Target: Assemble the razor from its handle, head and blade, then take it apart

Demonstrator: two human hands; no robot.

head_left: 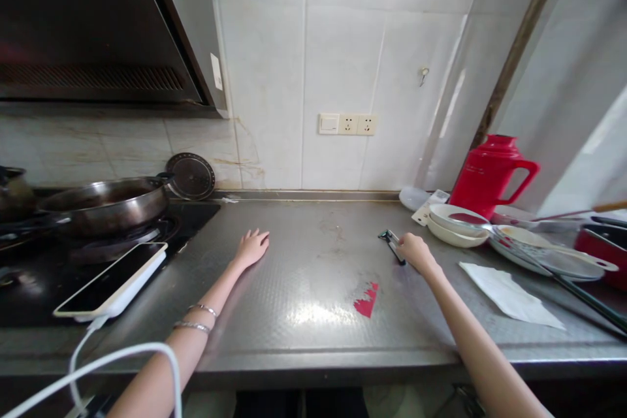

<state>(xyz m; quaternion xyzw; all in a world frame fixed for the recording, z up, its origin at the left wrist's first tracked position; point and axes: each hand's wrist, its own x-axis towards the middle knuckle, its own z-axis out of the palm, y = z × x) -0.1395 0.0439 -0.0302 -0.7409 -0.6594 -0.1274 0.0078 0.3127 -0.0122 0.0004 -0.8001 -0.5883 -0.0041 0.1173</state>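
My left hand (252,248) rests on the metal counter (294,274), palm down, with its fingers stretched out and nothing in them. To the right, my right hand (415,252) has its fingers closed at the side of a small, narrow tool (393,248) with dark ends and a pale, shiny middle; its exact kind is unclear. The tool lies low, at or just above the counter surface. Between my arms, closer to the front edge, a torn red scrap (367,300) with a ragged left side lies on the counter.
A pan (110,206) sits on the black stove at left, with a phone (112,281) on a cable in front. At right stand a red thermos jug (490,176), stacked bowls (458,225), plates with utensils, and a white paper (509,294). Wall sockets (347,124) are behind.
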